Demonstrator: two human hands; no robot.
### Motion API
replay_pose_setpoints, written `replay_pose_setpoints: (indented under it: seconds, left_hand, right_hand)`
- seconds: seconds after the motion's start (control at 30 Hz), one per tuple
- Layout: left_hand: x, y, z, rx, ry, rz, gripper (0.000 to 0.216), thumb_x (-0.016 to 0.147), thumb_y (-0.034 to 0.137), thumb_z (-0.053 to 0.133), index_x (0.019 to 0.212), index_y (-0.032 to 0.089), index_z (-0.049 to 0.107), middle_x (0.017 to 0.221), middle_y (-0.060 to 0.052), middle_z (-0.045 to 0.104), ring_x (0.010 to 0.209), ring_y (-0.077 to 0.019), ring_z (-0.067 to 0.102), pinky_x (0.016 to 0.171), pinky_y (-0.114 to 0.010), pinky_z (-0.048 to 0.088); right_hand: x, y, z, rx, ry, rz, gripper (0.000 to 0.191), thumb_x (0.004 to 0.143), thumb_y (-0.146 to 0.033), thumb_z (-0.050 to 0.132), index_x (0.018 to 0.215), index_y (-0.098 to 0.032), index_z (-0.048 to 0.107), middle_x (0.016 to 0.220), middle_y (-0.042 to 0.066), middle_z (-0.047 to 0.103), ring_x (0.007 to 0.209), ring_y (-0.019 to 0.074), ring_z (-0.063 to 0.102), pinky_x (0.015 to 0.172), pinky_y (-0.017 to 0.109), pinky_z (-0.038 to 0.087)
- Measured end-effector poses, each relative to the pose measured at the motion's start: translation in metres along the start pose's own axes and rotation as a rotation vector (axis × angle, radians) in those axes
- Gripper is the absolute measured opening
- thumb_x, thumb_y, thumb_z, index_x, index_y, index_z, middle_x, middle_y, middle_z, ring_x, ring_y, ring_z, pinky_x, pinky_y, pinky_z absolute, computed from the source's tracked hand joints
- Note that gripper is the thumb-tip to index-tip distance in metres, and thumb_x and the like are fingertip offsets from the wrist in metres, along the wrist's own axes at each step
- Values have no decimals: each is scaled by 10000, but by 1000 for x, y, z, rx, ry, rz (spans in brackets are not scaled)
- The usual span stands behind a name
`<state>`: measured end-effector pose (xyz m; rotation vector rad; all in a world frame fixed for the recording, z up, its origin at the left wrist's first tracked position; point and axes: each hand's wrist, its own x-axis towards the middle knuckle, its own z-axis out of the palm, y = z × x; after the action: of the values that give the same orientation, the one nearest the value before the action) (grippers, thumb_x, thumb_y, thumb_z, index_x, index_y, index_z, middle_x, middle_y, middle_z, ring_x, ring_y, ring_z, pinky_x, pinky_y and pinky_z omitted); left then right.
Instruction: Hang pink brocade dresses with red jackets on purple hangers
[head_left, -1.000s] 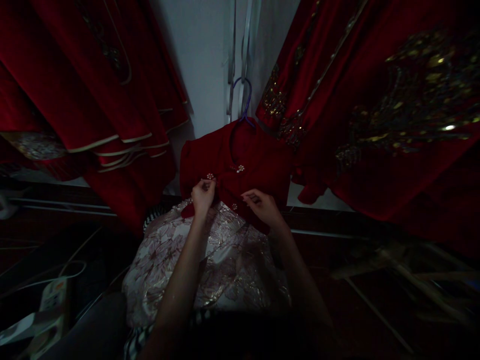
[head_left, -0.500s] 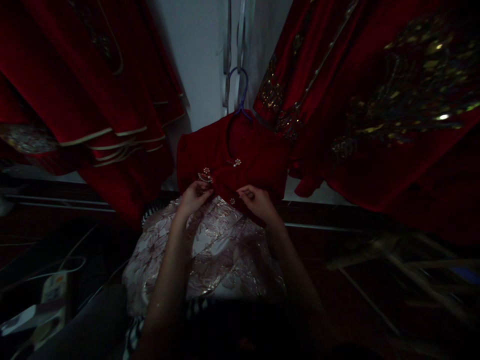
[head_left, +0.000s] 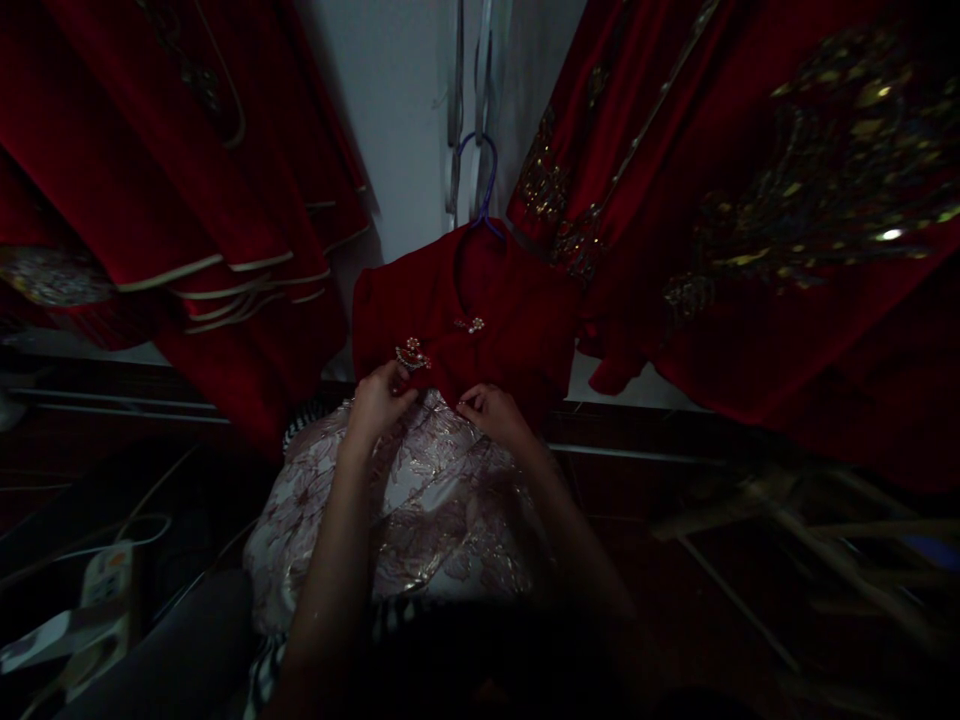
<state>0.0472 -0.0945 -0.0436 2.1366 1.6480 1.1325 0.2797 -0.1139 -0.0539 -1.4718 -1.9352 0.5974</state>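
A small dark red dress hangs on a purple hanger against the white wall, with a pale floral skirt below its bodice. Two jewelled button clasps sit on the bodice front. My left hand pinches the red fabric just under the lower clasp. My right hand is closed on the lower edge of the red bodice, close beside the left. Both forearms reach up over the skirt.
Long red garments with cream trim hang at the left, and red robes with gold embroidery at the right. A white power strip with a cable lies at the lower left. Dim rods cross the dark floor at the right.
Both hands have slid slightly down and closer together along the bodice's lower front. The right hand moved left. The view tilted a little, so the dress sits higher.
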Motion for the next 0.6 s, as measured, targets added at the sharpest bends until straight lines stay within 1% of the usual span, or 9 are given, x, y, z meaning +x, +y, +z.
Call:
replay_pose_setpoints:
  seconds: [0.07, 0.13, 0.17, 0.27, 0.3, 0.33, 0.5, 0.6]
  left_hand:
    - [2, 4, -2, 7, 59, 4, 199, 717, 277, 633, 903, 209, 609, 858, -27, 623, 729, -162, 583, 679, -249, 431]
    - [3, 2, -2, 30, 62, -3, 219, 741, 292, 631, 939, 198, 640, 910, -50, 615, 770, -168, 589, 724, -262, 448]
    - [2, 0, -2, 39, 24, -1, 241, 754, 321, 635, 959, 197, 656, 922, -58, 619, 776, -171, 593, 735, -269, 453]
    - [0, -9, -3, 23, -161, 21, 342, 771, 444, 643, 1004, 197, 687, 905, -62, 659, 763, -178, 610, 730, -275, 456]
    - [0, -11, -4, 4, -201, 24, 362, 774, 473, 639, 1000, 195, 693, 896, -60, 673, 758, -176, 616, 723, -272, 455]
    - [0, -12, -5, -16, -215, 25, 365, 778, 486, 632, 986, 193, 698, 891, -57, 684, 761, -175, 622, 720, -268, 453]
    - [1, -9, -13, -80, -176, 11, 302, 797, 472, 606, 876, 195, 696, 892, -42, 707, 790, -166, 639, 727, -255, 448]
    - [-1, -17, -14, -174, -168, -54, 334, 795, 501, 596, 902, 190, 652, 874, -35, 698, 781, -158, 635, 722, -252, 458]
  right_hand:
    - [1, 2, 1, 16, 6, -36, 172, 780, -325, 667, 883, -189, 684, 830, 35, 650, 701, 116, 579, 683, 230, 442]
    - [1, 3, 2, 35, 13, -44, 181, 752, -314, 698, 871, -178, 674, 863, 38, 646, 702, 108, 567, 682, 225, 441]
    - [1, 2, 1, 44, 14, -38, 190, 735, -309, 715, 861, -174, 666, 862, 37, 646, 701, 108, 564, 675, 224, 439]
    - [-1, -2, -3, 84, -7, -8, 196, 701, -286, 743, 818, -173, 632, 800, 18, 650, 689, 112, 572, 637, 218, 428]
    - [-2, -3, -4, 103, -17, 4, 196, 695, -277, 748, 804, -175, 621, 778, 11, 650, 685, 114, 579, 626, 216, 427]
    - [-2, -4, -5, 120, -27, 17, 200, 686, -269, 754, 792, -176, 612, 758, 6, 650, 683, 117, 588, 617, 215, 427]
    - [-1, 0, -6, 230, -38, 61, 185, 678, -226, 746, 769, -166, 597, 718, 11, 660, 665, 123, 621, 620, 223, 460]
    - [0, 0, -6, 316, -39, 66, 190, 671, -244, 749, 786, -164, 620, 740, 23, 683, 679, 127, 634, 646, 237, 481]
